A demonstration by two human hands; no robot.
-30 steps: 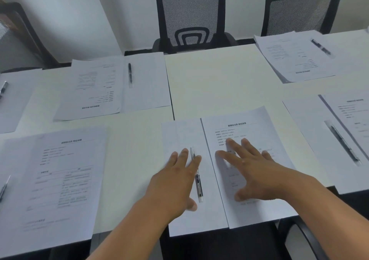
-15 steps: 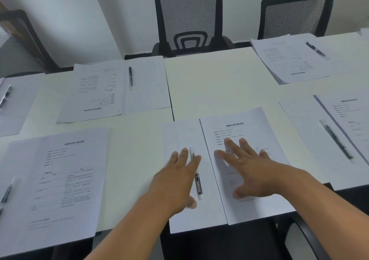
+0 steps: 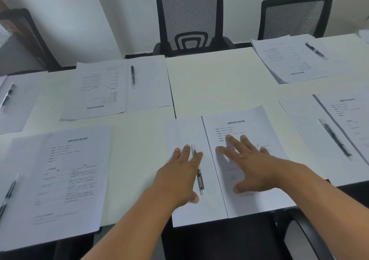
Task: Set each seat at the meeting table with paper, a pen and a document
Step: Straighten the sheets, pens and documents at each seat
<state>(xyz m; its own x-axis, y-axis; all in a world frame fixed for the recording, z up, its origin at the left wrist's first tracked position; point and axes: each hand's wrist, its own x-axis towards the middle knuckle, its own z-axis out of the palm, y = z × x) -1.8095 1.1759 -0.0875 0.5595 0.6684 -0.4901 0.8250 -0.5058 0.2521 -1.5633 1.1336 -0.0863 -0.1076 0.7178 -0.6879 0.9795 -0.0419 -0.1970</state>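
Observation:
At the near seat a blank sheet [image 3: 185,132] lies beside a printed document [image 3: 251,124] that overlaps its right edge. A black pen [image 3: 200,180] rests lengthwise on the blank sheet. My left hand [image 3: 177,176] lies flat on that sheet, fingers spread, its index finger touching the pen's upper part. My right hand [image 3: 249,164] presses flat on the document with fingers apart. Neither hand grips anything.
Other paper, pen and document sets lie on the white table [image 3: 219,80]: near left [image 3: 65,176], far left [image 3: 117,86], far right [image 3: 289,60], near right [image 3: 339,124]. Black mesh chairs [image 3: 189,18] stand behind the far edge. A chair armrest [image 3: 303,237] sits below my right forearm.
Both hands stay flat on the sheets in nearly the same place. The view has tilted slightly, so everything sits a little lower in the frame.

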